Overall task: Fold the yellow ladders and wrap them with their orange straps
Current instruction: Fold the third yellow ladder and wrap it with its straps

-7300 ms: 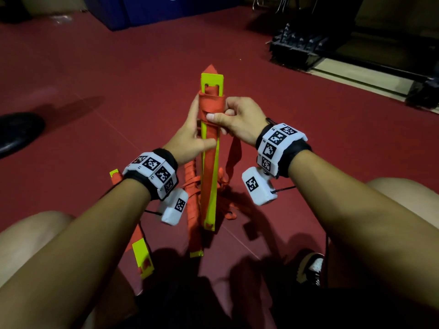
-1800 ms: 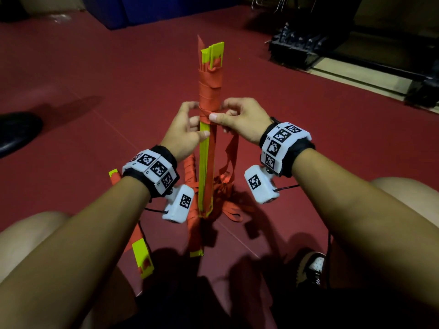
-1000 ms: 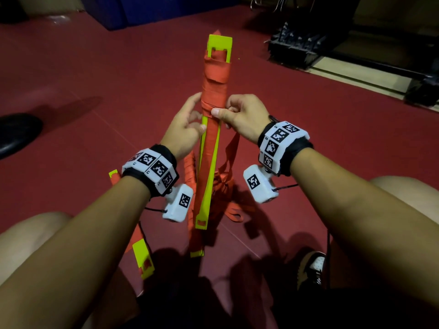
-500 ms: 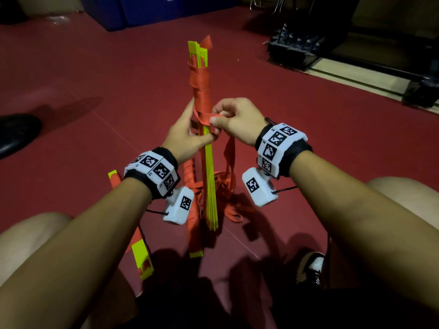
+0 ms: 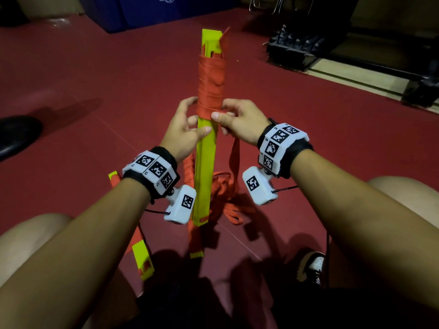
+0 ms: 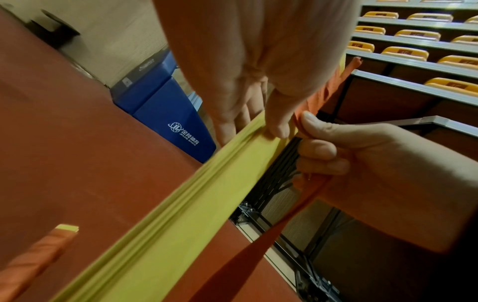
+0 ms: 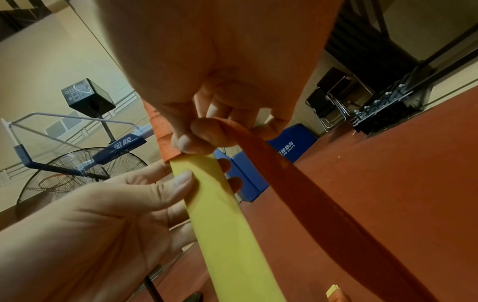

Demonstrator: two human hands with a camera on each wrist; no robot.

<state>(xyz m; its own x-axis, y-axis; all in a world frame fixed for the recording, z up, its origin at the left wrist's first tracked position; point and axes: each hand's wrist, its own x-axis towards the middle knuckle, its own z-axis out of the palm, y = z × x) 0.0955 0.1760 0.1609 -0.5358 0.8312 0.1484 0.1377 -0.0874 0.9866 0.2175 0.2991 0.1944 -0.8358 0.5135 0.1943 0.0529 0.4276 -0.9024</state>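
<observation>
Your left hand (image 5: 184, 131) grips the stiff, light folded yellow ladder (image 5: 204, 172) mid-bundle while your right hand (image 5: 238, 122) pinches the soft orange strap (image 5: 211, 86); keep it taut or the coils loosen

Indoor sports hall. Indicators: red court floor (image 5: 308, 129), tiered yellow spectator seats (image 6: 403, 53), basketball hoop (image 7: 55, 180) with shot clock (image 7: 86, 98), blue padding (image 6: 165, 122), large floor fan (image 7: 77, 173).

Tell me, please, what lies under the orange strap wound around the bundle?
Under the wound strap is the folded yellow ladder, showing above and below the wrap. The rungs' covered stretch cannot be seen. The right hand pinches the strap's loose run.
</observation>
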